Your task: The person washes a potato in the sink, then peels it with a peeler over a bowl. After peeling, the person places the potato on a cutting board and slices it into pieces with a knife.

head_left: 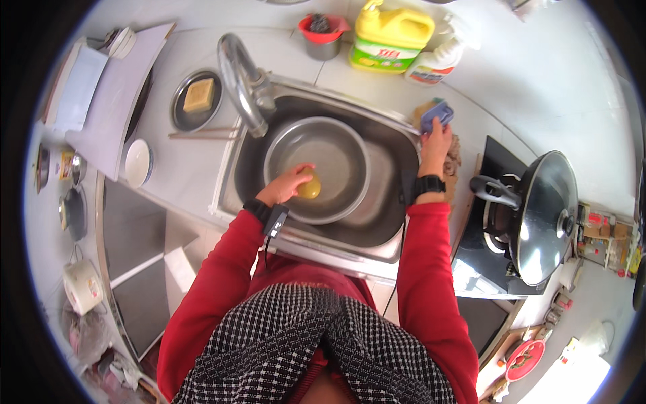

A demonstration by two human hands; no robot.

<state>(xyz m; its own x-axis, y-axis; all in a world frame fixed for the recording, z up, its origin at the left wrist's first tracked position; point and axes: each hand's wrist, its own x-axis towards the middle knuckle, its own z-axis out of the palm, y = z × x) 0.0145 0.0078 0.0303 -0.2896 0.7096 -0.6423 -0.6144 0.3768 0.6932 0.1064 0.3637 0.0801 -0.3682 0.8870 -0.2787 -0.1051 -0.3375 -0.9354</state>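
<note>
My left hand (291, 184) is closed round a smooth yellow-brown potato (310, 186), held over the round metal basin (367, 168). The basin sits in the steel sink (397, 236), toward its left side. My right hand (437, 143) reaches past the sink's far right corner, its fingers closed on a purple-blue scrub brush (436, 116). A sponge-like tan and green piece (422, 111) lies beside the brush, partly hidden by it. The curved faucet (243, 84) arches over the sink's far left corner, with no water seen running.
Left of the faucet are a soap bar (199, 95) in a metal dish (178, 118), chopsticks (202, 135) and a white bowl (139, 163). A yellow jug (390, 34), a spray bottle (441, 57) and a red container (321, 30) stand behind. A lidded pan (548, 215) occupies the stove at right.
</note>
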